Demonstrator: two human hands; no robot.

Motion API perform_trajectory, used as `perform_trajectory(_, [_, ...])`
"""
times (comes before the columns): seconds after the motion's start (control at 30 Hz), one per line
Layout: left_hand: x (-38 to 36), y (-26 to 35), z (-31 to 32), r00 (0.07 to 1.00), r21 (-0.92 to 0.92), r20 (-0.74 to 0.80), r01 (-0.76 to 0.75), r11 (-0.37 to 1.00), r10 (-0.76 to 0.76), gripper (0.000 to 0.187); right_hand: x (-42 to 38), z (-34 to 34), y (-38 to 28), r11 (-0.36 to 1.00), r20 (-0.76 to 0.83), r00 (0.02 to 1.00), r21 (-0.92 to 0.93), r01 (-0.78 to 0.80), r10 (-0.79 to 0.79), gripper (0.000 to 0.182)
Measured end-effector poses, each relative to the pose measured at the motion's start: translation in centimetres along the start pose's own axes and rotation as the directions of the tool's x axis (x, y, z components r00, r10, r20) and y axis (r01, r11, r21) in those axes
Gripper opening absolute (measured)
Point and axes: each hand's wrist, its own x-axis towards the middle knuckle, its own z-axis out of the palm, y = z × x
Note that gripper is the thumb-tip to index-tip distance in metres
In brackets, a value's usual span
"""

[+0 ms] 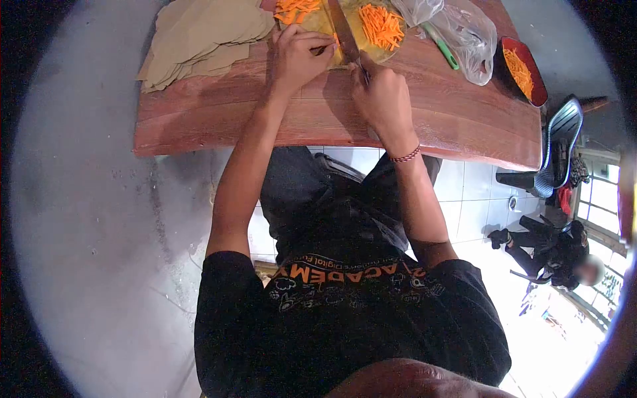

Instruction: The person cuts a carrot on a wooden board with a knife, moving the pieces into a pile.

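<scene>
Left hand (296, 58): fingers curled and pressed together, knuckles up, holding down a carrot piece (323, 50) on the cutting board (330, 25) at 12 o'clock.
Right hand (383, 99): fist wrapped tight around the handle of the knife (345, 33), just to the 4 o'clock side of the left hand.
Knife: blade runs toward 12 o'clock across the board, its edge just beside the left fingertips.
Carrot strips (381, 25): one heap at the 1 o'clock side of the blade, another heap (295, 9) at the 11 o'clock side.
Table (225, 113): reddish wood, carrying the board.
Brown paper sheets (202, 36): stacked at 10 o'clock of the hands.
Plastic bag (468, 33): at 2 o'clock, with a green-handled tool (441, 46) beside it.
Red bowl (524, 71): at 3 o'clock on the table edge, holding more carrot.
</scene>
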Motion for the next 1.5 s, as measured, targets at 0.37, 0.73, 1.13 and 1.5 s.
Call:
perform_trajectory(0.37, [-0.1,-0.2,0.3,0.999,-0.016,0.017,0.047,0.999,-0.047,0.011,1.4,2.2,0.9,0.99,0.041,0.999,-0.142,0.027,-0.022,0.028])
perform_trajectory(0.73, [-0.3,-0.2,0.5,0.999,0.002,0.0,0.054,0.999,-0.054,0.013,3.8,1.1,1.9,0.998,-0.021,1.0,-0.066,0.018,-0.02,0.022])
perform_trajectory(1.13, [-0.3,-0.4,0.4,0.999,-0.046,0.008,0.033,0.998,-0.033,0.012,1.1,0.5,-0.2,1.0,-0.01,1.0,0.005,0.008,-0.008,0.022])
perform_trajectory(1.5, [-0.4,-0.5,0.7,1.0,-0.011,0.005,0.009,1.0,-0.009,0.013,0.9,1.3,0.3,0.998,0.018,1.0,-0.065,0.01,-0.009,0.023])
